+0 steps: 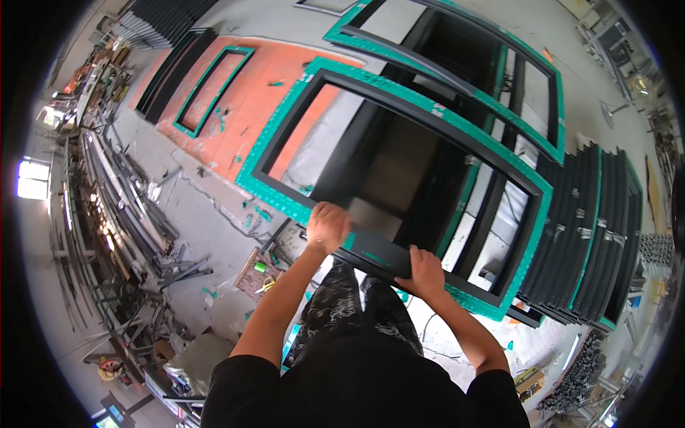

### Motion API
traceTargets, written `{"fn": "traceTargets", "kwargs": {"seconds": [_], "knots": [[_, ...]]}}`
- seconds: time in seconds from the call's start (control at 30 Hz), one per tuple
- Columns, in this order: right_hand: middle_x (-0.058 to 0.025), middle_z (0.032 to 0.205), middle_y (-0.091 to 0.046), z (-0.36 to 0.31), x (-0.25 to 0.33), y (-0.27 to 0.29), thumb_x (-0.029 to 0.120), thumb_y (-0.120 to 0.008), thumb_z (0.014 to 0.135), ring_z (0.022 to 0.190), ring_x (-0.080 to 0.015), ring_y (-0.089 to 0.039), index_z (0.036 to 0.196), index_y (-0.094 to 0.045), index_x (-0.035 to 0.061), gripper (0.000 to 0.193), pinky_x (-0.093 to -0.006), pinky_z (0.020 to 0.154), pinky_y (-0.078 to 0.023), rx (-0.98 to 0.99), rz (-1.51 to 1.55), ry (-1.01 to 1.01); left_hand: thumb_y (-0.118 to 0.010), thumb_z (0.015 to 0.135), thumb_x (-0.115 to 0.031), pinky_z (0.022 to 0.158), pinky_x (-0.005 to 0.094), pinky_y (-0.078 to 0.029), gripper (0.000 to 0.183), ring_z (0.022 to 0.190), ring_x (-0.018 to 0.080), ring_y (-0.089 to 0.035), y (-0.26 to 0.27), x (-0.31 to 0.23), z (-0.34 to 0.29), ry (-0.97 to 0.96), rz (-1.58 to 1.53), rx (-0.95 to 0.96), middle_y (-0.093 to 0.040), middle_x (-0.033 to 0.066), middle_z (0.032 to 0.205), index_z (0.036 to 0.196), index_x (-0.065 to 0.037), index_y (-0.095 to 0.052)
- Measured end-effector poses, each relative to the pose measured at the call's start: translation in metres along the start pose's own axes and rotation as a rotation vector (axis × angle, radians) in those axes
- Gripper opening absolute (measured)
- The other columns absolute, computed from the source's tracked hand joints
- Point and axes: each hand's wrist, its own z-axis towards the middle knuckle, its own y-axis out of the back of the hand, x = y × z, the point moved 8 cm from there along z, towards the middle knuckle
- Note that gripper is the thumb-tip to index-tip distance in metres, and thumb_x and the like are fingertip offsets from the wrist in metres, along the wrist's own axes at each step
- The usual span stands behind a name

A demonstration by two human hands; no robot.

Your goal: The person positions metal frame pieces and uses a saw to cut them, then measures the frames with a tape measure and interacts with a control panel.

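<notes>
A large black rectangular window frame (439,108), its face mostly covered in green protective film, lies in front of me. My left hand (330,227) is closed over its near edge, left of the middle. My right hand (424,273) grips the same edge further right, with the thumb on the near side. Between the hands, that edge shows bare black with a few green scraps. The undersides of both hands' grips are hidden. Just beyond lies a second frame (549,139) with green film, and dark panels or bars show through the openings.
Several dark frames (571,235) stand stacked at the right. A small green frame (189,128) lies on an orange floor sheet (235,135) at the far left. Long metal profiles (118,185) are piled along the left. Green film scraps and a cardboard box (258,274) lie near my legs.
</notes>
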Motion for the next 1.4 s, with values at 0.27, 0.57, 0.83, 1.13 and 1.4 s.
{"fn": "traceTargets", "kwargs": {"seconds": [0.27,0.57,0.83,1.13,1.4], "knots": [[-0.0133,0.088,-0.058,-0.046,-0.034,0.019,0.033,-0.083,0.054,0.082,-0.0313,-0.058,0.118,-0.049,0.0033,0.078,-0.0407,0.070,-0.043,-0.106,-0.105,-0.044,-0.057,0.080,-0.016,0.094,0.0410,-0.040,0.010,0.086,0.0241,-0.058,0.002,-0.024,-0.005,0.059,-0.015,-0.049,-0.062,0.0046,0.080,0.076,-0.008,-0.062],[-0.0147,0.084,-0.060,-0.033,-0.031,0.008,0.030,-0.078,0.054,0.079,-0.0324,-0.059,0.107,-0.054,0.0045,0.063,-0.0430,0.067,-0.045,-0.098,-0.072,-0.126,-0.055,0.081,-0.015,0.092,0.0413,-0.040,0.013,0.083,0.0245,-0.058,0.006,-0.008,0.007,0.012,-0.035,-0.068,-0.062,0.0054,0.079,0.073,-0.006,-0.062],[-0.0098,0.079,-0.056,-0.001,-0.016,0.014,0.033,-0.078,0.054,0.075,-0.0280,-0.056,0.104,-0.055,0.0056,0.062,-0.0392,0.063,-0.043,-0.278,-0.061,-0.057,-0.056,0.081,-0.016,0.091,0.0388,-0.041,0.014,0.089,0.0258,-0.058,-0.004,0.030,0.042,0.013,0.000,-0.035,-0.063,0.0063,0.083,0.076,-0.007,-0.063],[-0.0089,0.079,-0.056,0.000,-0.013,0.021,0.034,-0.078,0.055,0.074,-0.0271,-0.056,0.103,-0.055,0.0042,0.061,-0.0380,0.064,-0.044,-0.335,-0.092,-0.039,-0.052,0.084,-0.015,0.102,0.0419,-0.036,0.014,0.104,0.0267,-0.055,0.001,0.031,0.040,0.121,0.037,-0.081,-0.061,0.0076,0.098,0.087,-0.006,-0.063],[-0.0145,0.082,-0.056,0.000,-0.017,0.009,0.036,-0.080,0.057,0.079,-0.0344,-0.056,0.104,-0.052,0.0023,0.064,-0.0446,0.067,-0.044,-0.239,-0.049,-0.049,-0.060,0.076,-0.008,0.105,0.0469,-0.033,0.051,0.127,0.0333,-0.040,-0.012,0.009,-0.035,0.367,0.111,-0.087,-0.045,0.0167,0.134,0.125,-0.003,-0.048]]}}
